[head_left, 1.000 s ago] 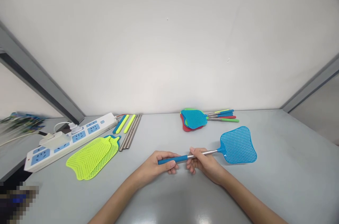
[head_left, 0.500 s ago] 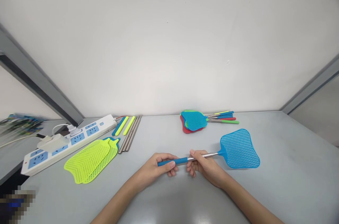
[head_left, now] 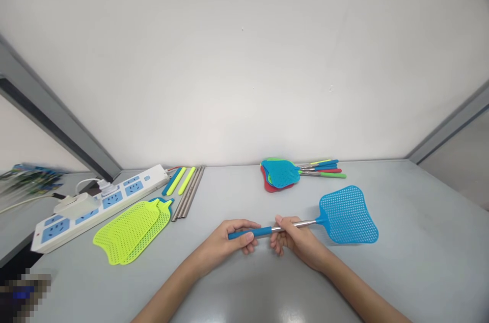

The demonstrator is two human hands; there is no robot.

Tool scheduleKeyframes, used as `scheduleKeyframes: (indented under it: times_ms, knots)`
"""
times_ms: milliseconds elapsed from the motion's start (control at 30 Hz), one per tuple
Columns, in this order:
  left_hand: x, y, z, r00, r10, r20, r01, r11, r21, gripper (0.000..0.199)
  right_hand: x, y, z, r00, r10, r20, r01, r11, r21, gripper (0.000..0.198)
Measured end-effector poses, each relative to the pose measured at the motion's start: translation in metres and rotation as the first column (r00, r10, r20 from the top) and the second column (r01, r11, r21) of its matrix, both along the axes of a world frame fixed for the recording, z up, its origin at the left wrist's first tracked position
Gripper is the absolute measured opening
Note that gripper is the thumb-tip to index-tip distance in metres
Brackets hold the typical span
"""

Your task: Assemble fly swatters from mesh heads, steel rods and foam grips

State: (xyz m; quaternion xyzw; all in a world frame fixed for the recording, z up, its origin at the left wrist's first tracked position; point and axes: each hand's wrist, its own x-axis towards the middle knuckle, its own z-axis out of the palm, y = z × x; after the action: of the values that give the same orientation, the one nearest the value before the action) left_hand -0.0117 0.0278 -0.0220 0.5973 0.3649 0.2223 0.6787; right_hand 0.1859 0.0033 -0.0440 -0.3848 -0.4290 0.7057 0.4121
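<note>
Blue flyswatter [head_left: 324, 220] (one, held two-handed) spans left grip [head_left: 225, 241] and right grip [head_left: 300, 242].

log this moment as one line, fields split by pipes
left hand: holds blue cylindrical handle | right hand: holds shiny metal rod | blue perforated swatter head: on rod's far end

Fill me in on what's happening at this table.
A person holds a blue fly swatter in both hands: the left hand grips its blue handle, the right hand its metal rod, with the mesh head pointing right. Farther back on the grey table lies a pile of swatters, a blue one uppermost. To the left are overlapping yellow-green swatter heads, loose grips, metal tubes and a white power strip.
</note>
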Motion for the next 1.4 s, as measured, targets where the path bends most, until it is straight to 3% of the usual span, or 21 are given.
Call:
scheduleKeyframes:
  times_ms: [1400]
  knots:
    - [0.0006, 0.0014, -0.0021, 1.000, 0.009, -0.012, -0.008, 1.000, 0.021, 0.036, 0.0001, 0.0006, -0.0001, 1.000, -0.004, -0.014, 0.003, 1.000, -0.010, 0.046]
